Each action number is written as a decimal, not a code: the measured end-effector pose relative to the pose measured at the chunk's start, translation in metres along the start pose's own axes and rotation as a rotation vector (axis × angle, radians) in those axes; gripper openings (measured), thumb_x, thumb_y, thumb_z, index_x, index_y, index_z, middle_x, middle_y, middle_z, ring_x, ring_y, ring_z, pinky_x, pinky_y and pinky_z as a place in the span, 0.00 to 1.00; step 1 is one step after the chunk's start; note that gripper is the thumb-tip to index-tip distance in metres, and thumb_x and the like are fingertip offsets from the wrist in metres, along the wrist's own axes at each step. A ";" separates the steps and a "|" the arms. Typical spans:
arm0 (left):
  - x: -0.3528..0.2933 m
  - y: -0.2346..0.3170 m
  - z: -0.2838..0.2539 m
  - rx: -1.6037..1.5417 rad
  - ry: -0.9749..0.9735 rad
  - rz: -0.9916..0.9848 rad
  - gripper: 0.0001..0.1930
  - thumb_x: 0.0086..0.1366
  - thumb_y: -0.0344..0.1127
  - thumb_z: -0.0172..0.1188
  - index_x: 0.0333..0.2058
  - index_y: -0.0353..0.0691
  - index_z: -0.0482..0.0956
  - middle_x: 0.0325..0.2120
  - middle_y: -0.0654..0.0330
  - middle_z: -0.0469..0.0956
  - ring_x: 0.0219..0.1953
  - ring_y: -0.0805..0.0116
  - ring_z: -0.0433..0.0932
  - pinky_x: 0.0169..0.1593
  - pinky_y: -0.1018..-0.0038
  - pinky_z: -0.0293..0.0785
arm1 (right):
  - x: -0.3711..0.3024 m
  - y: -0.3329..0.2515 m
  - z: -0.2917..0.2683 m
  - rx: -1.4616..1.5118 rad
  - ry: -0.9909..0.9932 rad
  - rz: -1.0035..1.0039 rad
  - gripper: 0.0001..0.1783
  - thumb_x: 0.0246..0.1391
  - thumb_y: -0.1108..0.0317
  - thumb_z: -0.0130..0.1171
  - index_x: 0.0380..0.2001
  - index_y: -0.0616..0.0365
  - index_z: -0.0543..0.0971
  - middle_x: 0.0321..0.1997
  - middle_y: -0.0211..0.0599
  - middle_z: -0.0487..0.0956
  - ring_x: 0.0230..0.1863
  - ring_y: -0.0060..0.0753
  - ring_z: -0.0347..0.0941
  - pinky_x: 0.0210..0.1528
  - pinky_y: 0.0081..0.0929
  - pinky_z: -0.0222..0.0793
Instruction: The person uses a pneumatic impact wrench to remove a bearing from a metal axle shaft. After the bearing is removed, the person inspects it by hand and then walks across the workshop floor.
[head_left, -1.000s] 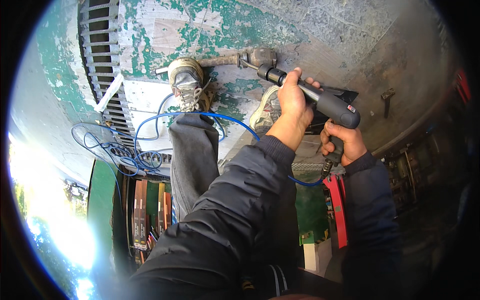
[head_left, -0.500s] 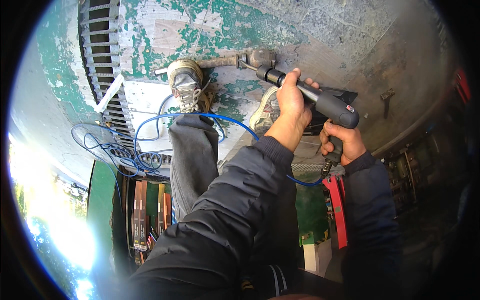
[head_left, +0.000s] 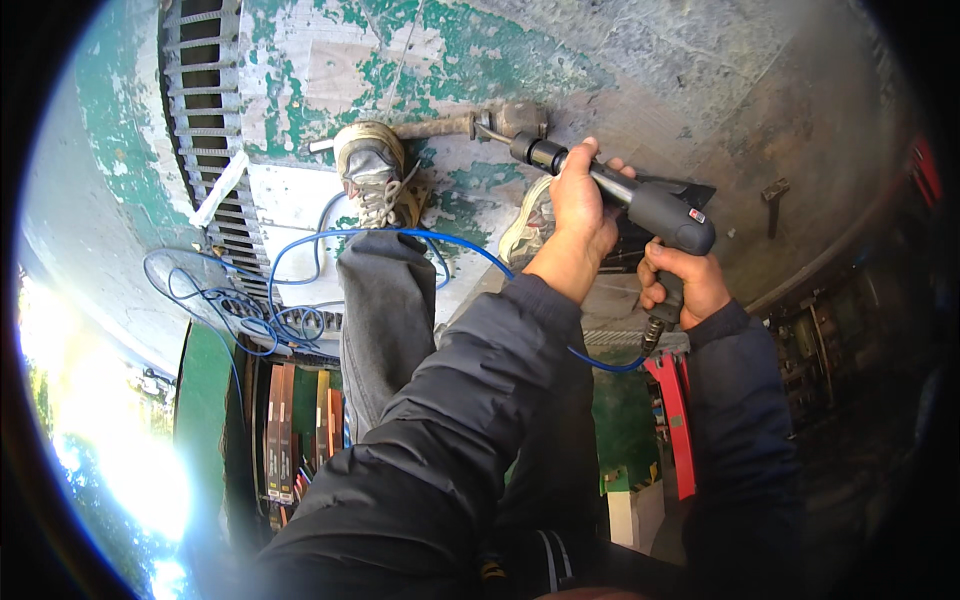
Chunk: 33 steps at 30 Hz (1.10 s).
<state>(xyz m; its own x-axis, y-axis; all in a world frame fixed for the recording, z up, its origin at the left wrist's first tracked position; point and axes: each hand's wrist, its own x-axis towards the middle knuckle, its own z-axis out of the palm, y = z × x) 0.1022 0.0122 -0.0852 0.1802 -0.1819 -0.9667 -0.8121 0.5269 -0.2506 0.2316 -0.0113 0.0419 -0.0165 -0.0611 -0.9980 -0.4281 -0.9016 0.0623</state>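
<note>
Barely shifting since a second ago, we are still gripping the grey air tool [head_left: 640, 200] over the peeling green floor [head_left: 420, 60], left hand [head_left: 580, 200] clenched round its barrel, right hand [head_left: 690, 285] clenched on its handle, blue hose [head_left: 400, 235] trailing.

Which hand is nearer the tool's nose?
Left. The left hand wraps the barrel of the air tool just behind its nose; the right hand holds the handle, lower and farther back.
</note>
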 end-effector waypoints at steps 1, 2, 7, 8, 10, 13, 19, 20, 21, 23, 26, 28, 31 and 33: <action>0.001 0.000 0.000 0.000 -0.004 -0.002 0.17 0.69 0.46 0.66 0.48 0.44 0.73 0.35 0.54 0.82 0.35 0.57 0.85 0.41 0.57 0.82 | 0.000 -0.001 0.000 -0.004 0.004 -0.002 0.10 0.60 0.67 0.68 0.35 0.60 0.78 0.26 0.41 0.78 0.20 0.29 0.70 0.27 0.35 0.72; 0.002 0.000 -0.001 0.014 -0.007 -0.001 0.18 0.69 0.47 0.66 0.49 0.44 0.73 0.35 0.54 0.82 0.35 0.57 0.85 0.41 0.57 0.82 | 0.000 -0.001 0.000 0.003 0.008 0.004 0.10 0.60 0.67 0.68 0.36 0.60 0.78 0.26 0.41 0.78 0.20 0.30 0.70 0.27 0.35 0.72; 0.005 0.003 -0.006 0.075 -0.055 -0.017 0.19 0.69 0.47 0.67 0.49 0.43 0.72 0.37 0.52 0.83 0.36 0.56 0.85 0.41 0.57 0.83 | 0.002 -0.001 -0.003 0.024 0.000 0.009 0.09 0.61 0.68 0.68 0.37 0.60 0.78 0.27 0.41 0.78 0.20 0.30 0.70 0.26 0.35 0.72; 0.005 0.004 -0.007 0.093 -0.075 -0.013 0.20 0.69 0.48 0.67 0.50 0.43 0.72 0.37 0.52 0.83 0.36 0.55 0.86 0.42 0.57 0.83 | 0.002 0.000 -0.004 0.021 -0.002 0.014 0.10 0.61 0.68 0.67 0.37 0.60 0.77 0.27 0.41 0.78 0.20 0.30 0.71 0.26 0.35 0.72; 0.005 0.005 -0.009 0.097 -0.098 -0.021 0.21 0.69 0.48 0.67 0.50 0.43 0.71 0.38 0.51 0.83 0.37 0.55 0.86 0.43 0.56 0.84 | 0.003 0.001 -0.004 0.028 -0.024 0.009 0.10 0.61 0.68 0.68 0.37 0.60 0.77 0.27 0.41 0.78 0.20 0.30 0.71 0.26 0.35 0.72; 0.005 0.007 -0.009 0.100 -0.100 -0.033 0.21 0.70 0.49 0.67 0.50 0.43 0.70 0.38 0.52 0.83 0.38 0.54 0.86 0.44 0.55 0.84 | 0.004 -0.001 -0.006 0.019 -0.038 -0.005 0.10 0.61 0.67 0.68 0.37 0.60 0.77 0.27 0.41 0.78 0.20 0.30 0.71 0.26 0.35 0.71; 0.008 0.007 -0.013 0.088 -0.144 -0.046 0.22 0.71 0.50 0.66 0.49 0.44 0.67 0.39 0.52 0.82 0.39 0.54 0.85 0.45 0.52 0.84 | 0.005 -0.001 -0.007 -0.010 -0.038 -0.014 0.11 0.61 0.66 0.68 0.37 0.60 0.77 0.26 0.40 0.78 0.19 0.29 0.71 0.25 0.33 0.71; 0.008 0.006 -0.013 0.089 -0.137 -0.040 0.21 0.70 0.50 0.66 0.47 0.43 0.69 0.38 0.53 0.83 0.39 0.54 0.86 0.45 0.52 0.84 | 0.006 -0.001 -0.007 -0.013 -0.042 -0.016 0.11 0.61 0.66 0.68 0.37 0.60 0.77 0.26 0.40 0.78 0.19 0.29 0.71 0.25 0.33 0.71; 0.009 0.006 -0.013 0.087 -0.135 -0.037 0.21 0.70 0.50 0.66 0.47 0.43 0.69 0.38 0.53 0.83 0.39 0.54 0.86 0.45 0.52 0.85 | 0.006 -0.001 -0.007 -0.022 -0.044 -0.020 0.11 0.61 0.66 0.68 0.37 0.60 0.77 0.26 0.40 0.78 0.19 0.29 0.71 0.25 0.33 0.71; 0.010 0.005 -0.013 0.082 -0.132 -0.036 0.21 0.70 0.50 0.66 0.47 0.43 0.69 0.38 0.53 0.83 0.38 0.54 0.86 0.45 0.52 0.85 | 0.007 -0.001 -0.008 -0.049 -0.032 -0.030 0.11 0.61 0.66 0.68 0.37 0.60 0.77 0.26 0.40 0.78 0.19 0.29 0.71 0.25 0.33 0.71; 0.009 0.005 -0.014 0.104 -0.183 -0.033 0.24 0.71 0.51 0.65 0.50 0.45 0.63 0.40 0.52 0.79 0.40 0.54 0.83 0.44 0.55 0.83 | 0.007 -0.001 -0.009 -0.065 -0.036 -0.032 0.11 0.61 0.66 0.68 0.36 0.60 0.77 0.26 0.41 0.77 0.20 0.30 0.70 0.26 0.35 0.71; 0.009 0.005 -0.015 0.121 -0.178 -0.027 0.24 0.71 0.52 0.65 0.51 0.45 0.63 0.40 0.52 0.79 0.40 0.54 0.83 0.44 0.55 0.83 | 0.007 -0.002 -0.009 -0.050 -0.050 -0.024 0.11 0.61 0.65 0.68 0.36 0.59 0.77 0.26 0.40 0.78 0.19 0.29 0.71 0.25 0.33 0.71; 0.009 0.007 -0.016 0.137 -0.188 -0.031 0.25 0.71 0.54 0.65 0.52 0.46 0.62 0.40 0.53 0.79 0.39 0.54 0.83 0.45 0.56 0.82 | 0.008 -0.001 -0.009 -0.056 -0.056 -0.023 0.11 0.62 0.65 0.67 0.36 0.59 0.77 0.26 0.38 0.78 0.19 0.29 0.71 0.24 0.32 0.70; 0.010 0.007 -0.018 0.151 -0.195 -0.028 0.27 0.71 0.54 0.65 0.53 0.46 0.62 0.40 0.53 0.79 0.40 0.54 0.83 0.45 0.56 0.82 | 0.010 0.001 -0.009 -0.069 -0.063 -0.034 0.10 0.62 0.65 0.67 0.36 0.59 0.77 0.26 0.38 0.78 0.19 0.28 0.71 0.24 0.32 0.70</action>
<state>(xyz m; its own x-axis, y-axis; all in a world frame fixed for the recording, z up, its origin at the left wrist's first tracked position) 0.0883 -0.0005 -0.0953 0.3172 -0.0424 -0.9474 -0.7159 0.6445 -0.2685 0.2397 -0.0166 0.0322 -0.0606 -0.0054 -0.9981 -0.3665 -0.9300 0.0273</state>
